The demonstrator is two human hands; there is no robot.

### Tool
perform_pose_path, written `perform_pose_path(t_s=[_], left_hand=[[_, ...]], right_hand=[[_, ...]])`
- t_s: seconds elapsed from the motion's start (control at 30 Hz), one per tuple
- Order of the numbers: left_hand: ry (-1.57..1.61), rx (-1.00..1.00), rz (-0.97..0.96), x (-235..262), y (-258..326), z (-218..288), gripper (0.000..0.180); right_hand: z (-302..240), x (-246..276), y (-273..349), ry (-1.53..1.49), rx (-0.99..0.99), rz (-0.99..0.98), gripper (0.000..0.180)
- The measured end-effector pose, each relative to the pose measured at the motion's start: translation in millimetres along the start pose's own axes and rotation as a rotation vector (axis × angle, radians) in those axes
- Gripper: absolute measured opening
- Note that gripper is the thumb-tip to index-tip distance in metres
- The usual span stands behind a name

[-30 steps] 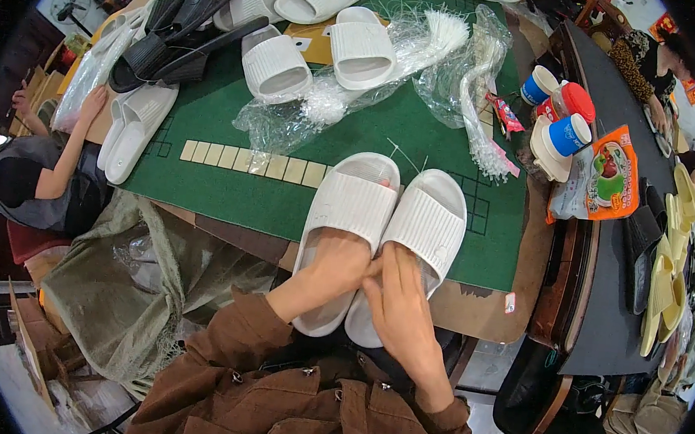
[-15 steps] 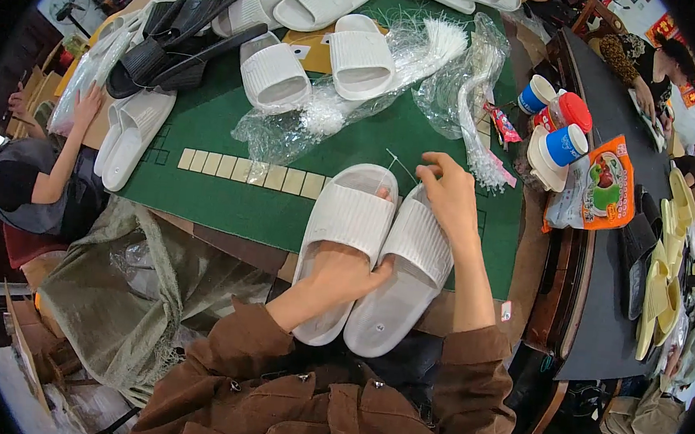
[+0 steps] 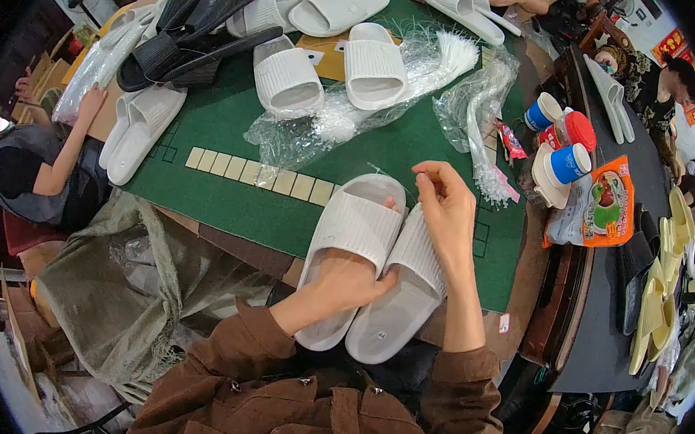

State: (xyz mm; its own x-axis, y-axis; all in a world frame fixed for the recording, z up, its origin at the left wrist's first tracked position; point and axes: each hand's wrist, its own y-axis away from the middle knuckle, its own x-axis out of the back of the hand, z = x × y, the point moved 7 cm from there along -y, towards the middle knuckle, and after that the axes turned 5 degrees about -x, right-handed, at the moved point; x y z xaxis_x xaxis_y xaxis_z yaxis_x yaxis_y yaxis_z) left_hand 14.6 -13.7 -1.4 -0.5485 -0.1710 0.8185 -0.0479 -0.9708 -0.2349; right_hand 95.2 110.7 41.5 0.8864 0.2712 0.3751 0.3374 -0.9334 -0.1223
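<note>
A pair of white ribbed slide sandals lies side by side at the table's near edge, toes pointing away from me. My left hand (image 3: 341, 280) reaches under the strap of the left sandal (image 3: 356, 227), fingertips showing at its open toe. Its thumb presses on the right sandal (image 3: 371, 333), so the two are held together. Beside the right sandal's strap, my right hand (image 3: 447, 213) is raised with curled fingers pinched together; what they hold, if anything, is too small to see. A thin clear plastic tie (image 3: 376, 169) shows faintly beyond the left sandal's toe.
On the green table mat (image 3: 225, 215) lie white ties in a plastic bag (image 3: 458, 54), two white sandals (image 3: 289, 82) and black sandals (image 3: 173, 52). Paper cups (image 3: 570, 163), a red-lidded jar (image 3: 579, 131) and an orange food bag (image 3: 601, 204) stand right. Other people sit around.
My right hand's fingers have curled in more tightly beside the right sandal. The left hand keeps its hold. Across the table, another person's hands and sandals have come further into view.
</note>
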Motion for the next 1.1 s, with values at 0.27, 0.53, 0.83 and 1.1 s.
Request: perform_pose_path(t_s=[0.27,0.53,0.83,1.1], left_hand=[[0.028,0.031,-0.032,-2.6,2.4,-3.2,0.083],[0.121,0.015,-0.036,-1.5,7.2,-4.4,0.071],[0.274,-0.044,-0.015,6.6,15.0,-7.9,0.061],[0.273,0.171,-0.585,-3.6,19.1,-13.3,0.056]], right_hand=[[5.9,-19.8,-0.9,0.015,-0.091,-0.236,0.015],[32.0,-0.5,-10.3,-0.227,-0.133,0.027,0.014],[11.9,-14.3,-11.7,0.051,0.024,-0.111,0.017],[13.2,-46.9,-9.7,0.529,0.215,-0.236,0.013]])
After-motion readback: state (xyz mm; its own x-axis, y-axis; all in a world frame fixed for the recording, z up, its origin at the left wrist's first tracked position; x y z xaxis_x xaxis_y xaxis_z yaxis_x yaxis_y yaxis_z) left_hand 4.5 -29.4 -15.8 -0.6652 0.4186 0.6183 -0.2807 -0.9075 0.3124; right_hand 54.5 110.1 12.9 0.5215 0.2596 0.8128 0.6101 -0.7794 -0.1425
